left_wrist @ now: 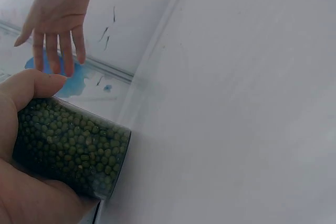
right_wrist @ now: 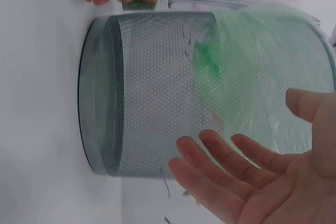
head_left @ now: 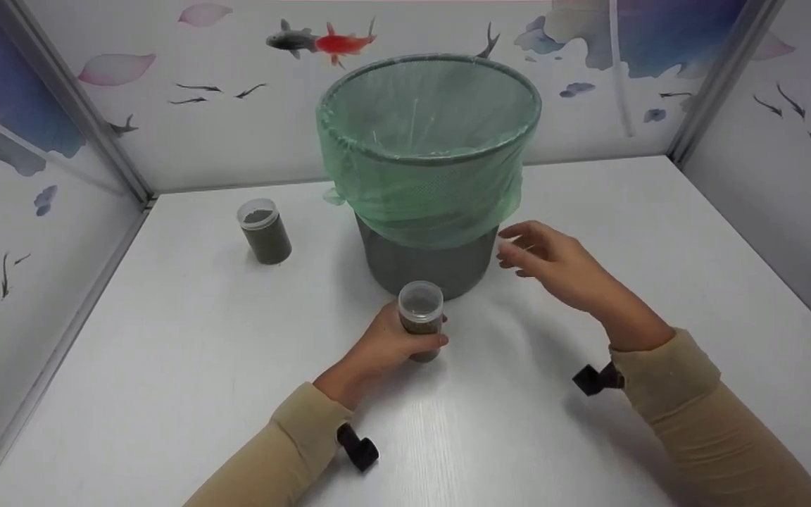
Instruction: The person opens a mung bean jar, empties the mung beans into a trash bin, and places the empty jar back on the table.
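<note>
My left hand [head_left: 391,336] grips a clear plastic jar [head_left: 421,310] of green mung beans [left_wrist: 73,142] in front of the bin, with the thumb across its side. The jar's translucent top faces up. Beside the right side of the bin, my right hand [head_left: 550,260] is held with loosely bent fingers and nothing in it; the right wrist view shows its fingers spread near the mesh. The grey mesh bin [head_left: 426,264] stands upright, lined with a green plastic bag [head_left: 434,190] folded over its rim. No contents are visible inside the bag.
A second jar [head_left: 265,232] with dark green contents and a translucent top stands on the white table [head_left: 166,352], left of the bin. Printed panels with fish and petals [head_left: 222,134] close off the back and both sides. A small black camera mount [head_left: 357,448] sits on the left wrist.
</note>
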A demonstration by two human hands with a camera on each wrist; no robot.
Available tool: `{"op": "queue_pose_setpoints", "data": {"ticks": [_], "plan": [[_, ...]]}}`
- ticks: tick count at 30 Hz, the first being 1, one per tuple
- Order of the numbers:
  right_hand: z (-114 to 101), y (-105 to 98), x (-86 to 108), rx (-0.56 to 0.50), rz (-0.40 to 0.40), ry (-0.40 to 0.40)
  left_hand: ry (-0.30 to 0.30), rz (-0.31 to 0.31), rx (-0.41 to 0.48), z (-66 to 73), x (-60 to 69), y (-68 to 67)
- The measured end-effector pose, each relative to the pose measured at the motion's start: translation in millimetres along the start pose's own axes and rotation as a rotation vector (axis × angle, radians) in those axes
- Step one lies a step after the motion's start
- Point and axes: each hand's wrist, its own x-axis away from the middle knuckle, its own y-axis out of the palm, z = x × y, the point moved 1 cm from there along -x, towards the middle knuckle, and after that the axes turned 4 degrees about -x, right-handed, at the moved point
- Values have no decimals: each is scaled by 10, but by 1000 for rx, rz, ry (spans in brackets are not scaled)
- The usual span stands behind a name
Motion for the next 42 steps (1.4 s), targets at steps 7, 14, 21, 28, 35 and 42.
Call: {"op": "queue_pose_setpoints", "data": {"ticks": [7,14,21,28,35,42], "plan": [[-86,497,7,-137,-149,-160,-3,-1,-46,15,13,-14],[-48,983,19,-244,-124,-149,22,-35,16,9,50,20],[-53,1261,39,-262,11,-119,113,-57,-5,-13,32,13],[-66,1427,69,-324,130,-30,115,-53,-10,7,25,35],[-92,1511,24,-361,229,-6,71,-64,-2,27,42,77],[-67,1538,-15,-350,257,-40,61,-50,-37,20,34,78]]}}
